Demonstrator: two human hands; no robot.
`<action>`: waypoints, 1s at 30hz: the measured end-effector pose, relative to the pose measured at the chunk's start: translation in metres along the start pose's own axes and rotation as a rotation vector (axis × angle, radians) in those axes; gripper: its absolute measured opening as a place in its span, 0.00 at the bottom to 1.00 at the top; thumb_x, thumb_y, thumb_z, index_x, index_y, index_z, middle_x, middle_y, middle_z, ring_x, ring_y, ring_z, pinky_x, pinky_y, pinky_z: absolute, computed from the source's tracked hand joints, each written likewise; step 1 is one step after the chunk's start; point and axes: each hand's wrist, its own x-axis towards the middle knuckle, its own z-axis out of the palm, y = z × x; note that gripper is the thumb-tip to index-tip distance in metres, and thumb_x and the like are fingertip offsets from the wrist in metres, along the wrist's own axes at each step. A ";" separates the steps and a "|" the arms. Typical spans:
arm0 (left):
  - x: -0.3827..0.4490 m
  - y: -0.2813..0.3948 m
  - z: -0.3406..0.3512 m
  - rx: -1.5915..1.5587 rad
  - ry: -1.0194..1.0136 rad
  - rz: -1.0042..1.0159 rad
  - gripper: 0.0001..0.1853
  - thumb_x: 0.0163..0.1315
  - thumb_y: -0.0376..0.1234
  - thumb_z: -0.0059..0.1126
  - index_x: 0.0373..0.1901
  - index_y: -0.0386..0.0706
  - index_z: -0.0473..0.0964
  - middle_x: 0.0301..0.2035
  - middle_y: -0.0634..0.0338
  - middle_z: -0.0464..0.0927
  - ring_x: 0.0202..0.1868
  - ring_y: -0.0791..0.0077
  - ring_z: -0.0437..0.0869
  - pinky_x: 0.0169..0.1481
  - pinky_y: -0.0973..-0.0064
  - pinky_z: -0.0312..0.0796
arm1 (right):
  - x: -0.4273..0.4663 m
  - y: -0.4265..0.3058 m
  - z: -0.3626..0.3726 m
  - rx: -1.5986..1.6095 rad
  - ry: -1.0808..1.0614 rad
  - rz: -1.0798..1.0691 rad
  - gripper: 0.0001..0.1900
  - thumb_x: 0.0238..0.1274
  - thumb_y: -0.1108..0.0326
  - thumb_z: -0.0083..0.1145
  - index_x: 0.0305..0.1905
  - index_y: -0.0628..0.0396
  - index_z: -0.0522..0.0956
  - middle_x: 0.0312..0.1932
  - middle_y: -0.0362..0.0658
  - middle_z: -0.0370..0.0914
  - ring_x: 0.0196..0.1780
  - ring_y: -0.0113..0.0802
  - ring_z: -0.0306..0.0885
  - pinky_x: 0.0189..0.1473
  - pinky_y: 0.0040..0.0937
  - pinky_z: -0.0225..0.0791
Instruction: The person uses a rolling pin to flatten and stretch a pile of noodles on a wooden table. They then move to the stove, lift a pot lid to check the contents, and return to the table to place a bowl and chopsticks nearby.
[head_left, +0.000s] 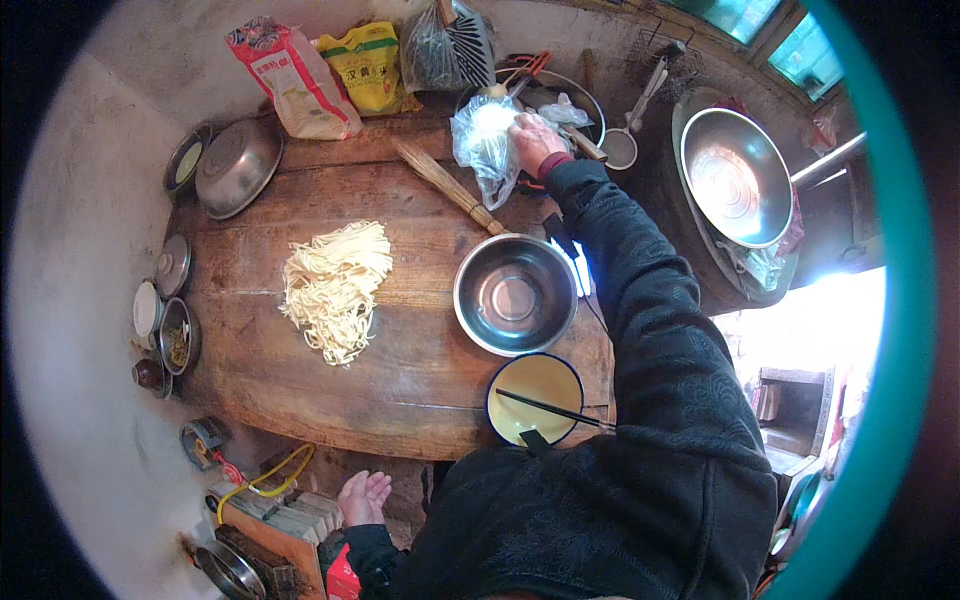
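Note:
My right hand (538, 140) reaches to the far side of the wooden table, its fingers at a clear plastic bag (486, 139) with something white in it; whether they grip the bag is hard to tell. Below the table's near edge, my left hand (365, 497) is empty with its palm up. Fresh noodles (337, 291) lie in a pile on the table. To their right stands an empty steel bowl (515, 294). A yellow enamel bowl (535, 397) near me has black chopsticks (555, 410) across it. A straw whisk broom (450, 185) lies behind the steel bowl.
A flour sack (296, 82), a yellow bag (369, 69) and a dark plastic bag (435, 52) stand along the back wall. Metal basins and small bowls line the left side. At the right, a metal basin (737, 178) rests on a large round vessel, beside a small strainer (620, 148).

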 end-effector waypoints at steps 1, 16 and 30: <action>0.001 0.000 0.000 -0.003 -0.021 0.007 0.13 0.68 0.36 0.56 0.50 0.39 0.72 0.39 0.47 0.82 0.40 0.55 0.86 0.44 0.62 0.79 | 0.000 0.003 -0.002 -0.029 -0.031 -0.015 0.11 0.53 0.72 0.53 0.41 0.55 0.81 0.50 0.53 0.75 0.56 0.50 0.74 0.57 0.44 0.70; -0.007 -0.019 -0.019 -0.076 -0.021 0.020 0.14 0.67 0.35 0.57 0.50 0.37 0.72 0.40 0.47 0.82 0.40 0.57 0.86 0.43 0.65 0.79 | -0.143 -0.011 -0.058 0.324 0.120 0.122 0.09 0.49 0.66 0.62 0.36 0.55 0.81 0.35 0.50 0.81 0.42 0.51 0.81 0.44 0.45 0.75; -0.028 -0.019 -0.036 -0.108 -0.096 0.121 0.12 0.68 0.34 0.56 0.48 0.37 0.72 0.39 0.46 0.82 0.39 0.54 0.86 0.45 0.61 0.79 | -0.323 -0.048 -0.105 0.620 -0.249 0.557 0.10 0.50 0.62 0.61 0.31 0.59 0.82 0.28 0.53 0.83 0.36 0.47 0.84 0.41 0.40 0.76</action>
